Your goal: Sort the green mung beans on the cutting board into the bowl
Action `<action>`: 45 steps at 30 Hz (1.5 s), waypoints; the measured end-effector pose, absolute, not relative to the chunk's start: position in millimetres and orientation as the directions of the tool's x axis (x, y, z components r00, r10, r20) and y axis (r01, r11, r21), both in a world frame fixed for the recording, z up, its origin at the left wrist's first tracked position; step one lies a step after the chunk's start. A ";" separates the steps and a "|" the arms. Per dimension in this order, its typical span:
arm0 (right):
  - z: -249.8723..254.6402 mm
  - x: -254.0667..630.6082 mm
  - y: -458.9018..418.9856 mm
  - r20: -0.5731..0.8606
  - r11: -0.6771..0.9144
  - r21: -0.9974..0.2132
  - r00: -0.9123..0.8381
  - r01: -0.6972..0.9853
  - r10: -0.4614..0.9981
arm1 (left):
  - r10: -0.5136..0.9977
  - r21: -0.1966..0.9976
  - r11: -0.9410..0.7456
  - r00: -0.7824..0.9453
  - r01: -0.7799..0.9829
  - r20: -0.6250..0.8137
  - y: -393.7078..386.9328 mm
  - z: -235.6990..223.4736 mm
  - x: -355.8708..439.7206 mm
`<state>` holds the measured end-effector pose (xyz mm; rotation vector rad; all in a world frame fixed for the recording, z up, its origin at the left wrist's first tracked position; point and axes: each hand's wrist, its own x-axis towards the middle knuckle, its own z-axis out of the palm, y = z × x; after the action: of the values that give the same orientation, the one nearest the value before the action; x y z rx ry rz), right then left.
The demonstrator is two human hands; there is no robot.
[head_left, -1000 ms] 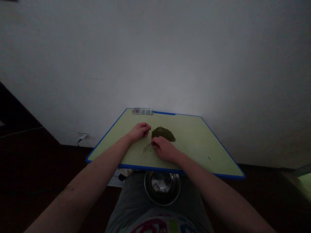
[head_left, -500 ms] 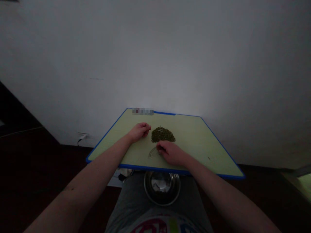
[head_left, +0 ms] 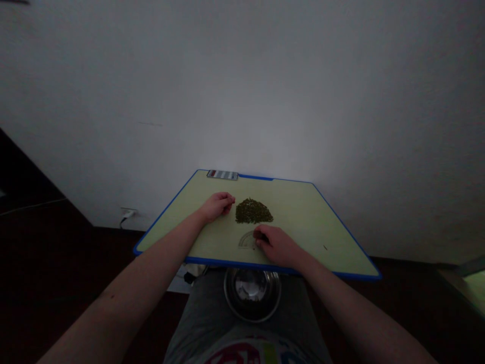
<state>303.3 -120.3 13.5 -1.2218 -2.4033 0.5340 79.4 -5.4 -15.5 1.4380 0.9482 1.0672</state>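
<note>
A small heap of dark green grains lies near the middle of a pale green board with a blue rim. My left hand rests on the board just left of the heap, fingers curled together with nothing visible in them. My right hand lies closer to me, below the heap, fingers closed on a clear half-round plastic scraper held flat against the board. A few grains sit by the scraper's edge.
A steel bowl sits in my lap under the board's near edge. A flat striped object lies at the board's far edge. A white wall stands behind; a wall socket with a plug is at lower left. The floor is dark.
My right hand has slid with the clear scraper from the heap's left edge toward me and to the right. The left hand and heap have stayed put.
</note>
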 end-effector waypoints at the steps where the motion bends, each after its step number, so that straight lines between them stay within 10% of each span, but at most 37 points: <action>1: 13.6 304.3 -121.9 0.164 0.540 -0.505 -0.539 0.674 0.826 | 0.951 0.992 -0.124 0.285 0.005 0.118 -5.3 -15.7 79.4; 45: 14.9 346.3 -148.2 0.045 0.361 -0.562 -0.408 0.744 0.912 | 0.950 0.989 -0.144 0.281 0.011 0.135 -4.3 -16.9 77.8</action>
<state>346.3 -148.2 14.9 -1.4543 -2.2786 0.6649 77.8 -4.3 -16.9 1.4561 0.9480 1.0797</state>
